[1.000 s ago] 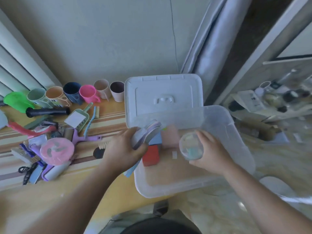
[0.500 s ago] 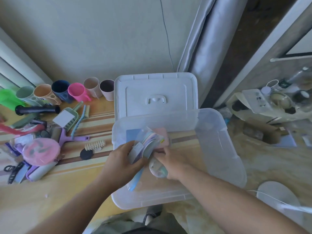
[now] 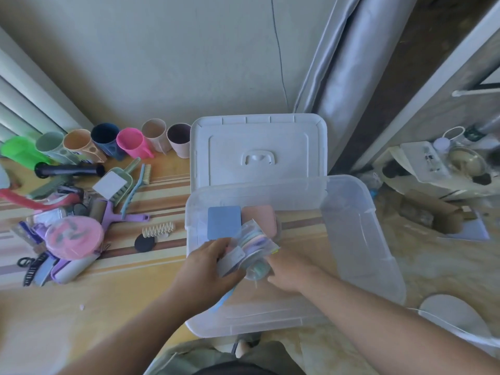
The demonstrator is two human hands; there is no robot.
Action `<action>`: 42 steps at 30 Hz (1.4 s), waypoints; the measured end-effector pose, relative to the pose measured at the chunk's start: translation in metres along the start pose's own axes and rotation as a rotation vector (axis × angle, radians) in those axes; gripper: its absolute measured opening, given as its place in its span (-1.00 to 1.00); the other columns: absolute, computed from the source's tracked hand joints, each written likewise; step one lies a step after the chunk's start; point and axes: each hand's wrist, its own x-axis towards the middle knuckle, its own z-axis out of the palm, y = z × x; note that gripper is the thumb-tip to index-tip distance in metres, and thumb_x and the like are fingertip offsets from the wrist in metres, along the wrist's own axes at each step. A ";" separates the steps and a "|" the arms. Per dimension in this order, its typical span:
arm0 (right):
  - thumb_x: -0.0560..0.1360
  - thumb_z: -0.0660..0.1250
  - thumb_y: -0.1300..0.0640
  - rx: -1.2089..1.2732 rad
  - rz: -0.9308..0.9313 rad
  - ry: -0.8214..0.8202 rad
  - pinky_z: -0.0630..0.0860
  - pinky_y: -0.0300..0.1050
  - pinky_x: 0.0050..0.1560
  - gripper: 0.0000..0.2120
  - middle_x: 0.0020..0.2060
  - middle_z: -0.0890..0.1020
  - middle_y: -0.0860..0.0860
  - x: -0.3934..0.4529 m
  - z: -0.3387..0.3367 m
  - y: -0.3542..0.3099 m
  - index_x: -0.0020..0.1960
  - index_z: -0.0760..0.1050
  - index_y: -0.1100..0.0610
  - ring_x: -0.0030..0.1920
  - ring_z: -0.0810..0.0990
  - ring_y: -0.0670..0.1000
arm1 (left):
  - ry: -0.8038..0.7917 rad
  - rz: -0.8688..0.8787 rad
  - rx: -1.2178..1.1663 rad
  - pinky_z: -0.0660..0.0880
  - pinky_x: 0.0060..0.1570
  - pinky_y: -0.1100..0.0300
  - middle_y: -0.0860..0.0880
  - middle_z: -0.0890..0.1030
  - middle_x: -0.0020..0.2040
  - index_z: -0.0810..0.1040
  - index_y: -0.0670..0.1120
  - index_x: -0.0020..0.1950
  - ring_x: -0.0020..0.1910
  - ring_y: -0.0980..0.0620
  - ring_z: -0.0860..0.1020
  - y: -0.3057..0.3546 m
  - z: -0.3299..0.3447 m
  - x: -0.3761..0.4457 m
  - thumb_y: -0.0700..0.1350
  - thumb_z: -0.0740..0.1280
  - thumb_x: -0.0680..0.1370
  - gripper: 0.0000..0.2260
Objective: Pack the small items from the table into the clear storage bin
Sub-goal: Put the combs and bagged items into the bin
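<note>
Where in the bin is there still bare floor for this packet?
The clear bin has bare floor right of the pink pad, out to its right wall. The near-left corner is crowded: blue pad, left hand, right hand, packet.

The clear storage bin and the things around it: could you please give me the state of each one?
Clear storage bin: open, partly filled.
Lid: off, leaning behind the bin.
Packet of pastel discs: held over the bin.
Left hand: grips the packet.
Right hand: holds a round container.
Cups: upright, unpacked.
</note>
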 end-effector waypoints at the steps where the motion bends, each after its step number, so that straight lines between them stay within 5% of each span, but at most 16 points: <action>1: 0.63 0.30 0.02 0.090 0.027 0.040 0.60 0.05 0.10 -0.69 0.27 0.64 0.04 -0.008 -0.007 0.006 0.37 0.48 -0.11 0.20 0.64 0.17 | -0.001 0.026 0.037 0.46 -0.11 0.30 0.27 0.58 0.04 0.50 0.23 0.26 -0.03 0.23 0.54 -0.002 0.003 -0.001 0.29 0.40 0.45 -0.59; 3: 0.68 0.24 -0.05 0.390 0.059 0.126 0.58 0.00 0.00 -0.85 0.06 0.71 -0.08 -0.028 -0.019 0.022 0.10 0.54 -0.28 0.06 0.69 0.07 | -0.057 0.113 0.164 0.48 0.00 0.22 0.15 0.60 0.14 0.49 0.15 0.34 0.07 0.11 0.55 -0.003 0.011 -0.002 0.28 0.37 0.45 -0.51; 6: 0.65 0.13 -0.42 1.030 0.131 0.061 0.64 -0.14 -0.08 -0.72 0.04 0.74 -0.21 -0.056 -0.028 0.026 0.15 0.57 -0.41 -0.02 0.73 -0.16 | -0.264 0.195 0.313 0.47 0.11 0.13 0.10 0.55 0.22 0.37 0.23 0.41 0.16 0.02 0.51 0.001 0.030 -0.001 0.27 0.34 0.51 -0.51; 9: 0.43 0.29 -0.59 0.815 0.043 -0.209 0.60 -0.27 0.02 -0.54 0.17 0.68 -0.35 -0.059 -0.016 0.008 0.27 0.51 -0.50 0.09 0.67 -0.30 | -0.408 0.221 0.444 0.50 0.07 0.04 0.03 0.53 0.21 0.31 0.21 0.48 0.15 -0.05 0.49 0.000 0.051 0.006 0.14 0.39 0.56 -0.49; 11: 0.45 0.49 -0.30 0.624 0.074 -0.222 0.58 -0.06 0.25 -0.42 0.35 0.62 -0.16 -0.047 -0.006 -0.006 0.44 0.42 -0.36 0.27 0.62 -0.10 | -0.448 0.186 0.518 0.49 0.03 0.03 -0.02 0.51 0.21 0.25 0.17 0.55 0.12 -0.07 0.48 -0.005 0.060 0.008 0.03 0.42 0.58 -0.41; 15: 0.60 0.41 0.13 0.335 0.071 -0.210 0.55 0.09 0.32 -0.49 0.37 0.60 0.04 -0.017 0.004 -0.027 0.52 0.45 -0.07 0.31 0.60 0.14 | -0.508 0.078 0.546 0.49 -0.12 0.10 -0.08 0.56 0.15 0.19 0.16 0.58 -0.03 -0.06 0.52 -0.017 0.069 0.005 -0.23 0.34 0.58 -0.35; 19: 0.68 0.32 0.18 -0.084 0.040 -0.314 0.58 0.06 0.24 -0.63 0.32 0.61 0.11 -0.004 0.016 -0.047 0.46 0.52 0.02 0.26 0.61 0.20 | -0.746 -0.073 0.546 0.51 -0.01 0.05 -0.10 0.60 0.21 0.47 -0.01 0.45 0.10 -0.09 0.58 -0.018 0.068 0.009 -0.05 0.13 0.69 -0.66; 21: 0.68 0.29 0.17 -0.197 0.078 -0.276 0.57 0.02 0.17 -0.63 0.32 0.59 0.10 -0.006 0.016 -0.052 0.47 0.51 -0.01 0.29 0.61 0.20 | -0.802 -0.090 0.562 0.47 -0.02 0.06 -0.07 0.59 0.17 0.53 -0.06 0.40 0.10 -0.07 0.56 -0.016 0.067 0.011 0.07 0.07 0.71 -0.60; 25: 0.65 0.25 0.14 -0.005 0.154 -0.171 0.62 0.05 0.22 -0.71 0.23 0.63 0.07 -0.013 0.020 -0.038 0.30 0.63 0.00 0.20 0.65 0.17 | -0.765 -0.052 0.484 0.48 0.28 -0.10 -0.12 0.50 0.41 0.43 -0.02 0.52 0.32 -0.15 0.50 -0.008 0.070 0.016 0.08 0.05 0.71 -0.57; 30: 0.67 0.24 0.06 0.280 0.122 -0.380 0.51 -0.04 0.30 -0.66 0.20 0.63 -0.02 -0.015 0.029 -0.026 0.41 0.58 -0.04 0.16 0.60 0.05 | -1.003 -0.177 0.321 0.17 0.52 -0.15 -0.10 0.19 0.66 0.07 0.18 0.67 0.58 -0.19 0.23 -0.009 0.068 0.017 0.16 0.04 0.70 -0.48; 33: 0.64 0.26 0.07 0.317 0.104 -0.348 0.51 -0.02 0.37 -0.65 0.29 0.66 -0.03 -0.012 0.027 -0.024 0.39 0.59 -0.03 0.29 0.62 0.01 | -0.905 -0.102 0.381 0.42 0.28 -0.10 -0.19 0.44 0.48 0.30 -0.02 0.59 0.38 -0.25 0.45 0.000 0.058 0.017 0.06 0.16 0.69 -0.53; 36: 0.59 0.30 0.07 0.441 0.060 -0.146 0.60 -0.04 0.23 -0.70 0.14 0.71 -0.23 -0.014 0.009 -0.031 0.23 0.65 -0.19 0.15 0.67 -0.17 | -0.648 0.032 0.372 0.50 -0.08 0.04 -0.12 0.61 0.13 0.54 -0.08 0.35 0.04 -0.17 0.58 0.010 0.035 0.021 -0.09 0.26 0.65 -0.71; 39: 0.59 0.33 0.04 0.513 -0.020 0.140 0.56 -0.26 -0.04 -0.75 0.00 0.66 -0.39 -0.017 -0.021 -0.051 0.11 0.58 -0.33 0.02 0.63 -0.32 | -0.341 0.190 0.210 0.56 -0.01 0.01 -0.05 0.63 0.11 0.59 0.04 0.31 0.06 -0.11 0.58 0.005 -0.008 0.020 -0.13 0.27 0.61 -0.71; 42: 0.59 0.37 0.06 0.532 -0.105 0.392 0.58 -0.17 -0.05 -0.84 -0.06 0.62 -0.24 -0.010 -0.047 -0.082 0.06 0.59 -0.21 -0.04 0.62 -0.16 | 0.032 0.286 0.117 0.50 0.00 0.04 -0.02 0.66 -0.01 0.68 0.04 0.20 -0.02 -0.09 0.59 -0.025 -0.052 0.009 -0.13 0.31 0.56 -0.74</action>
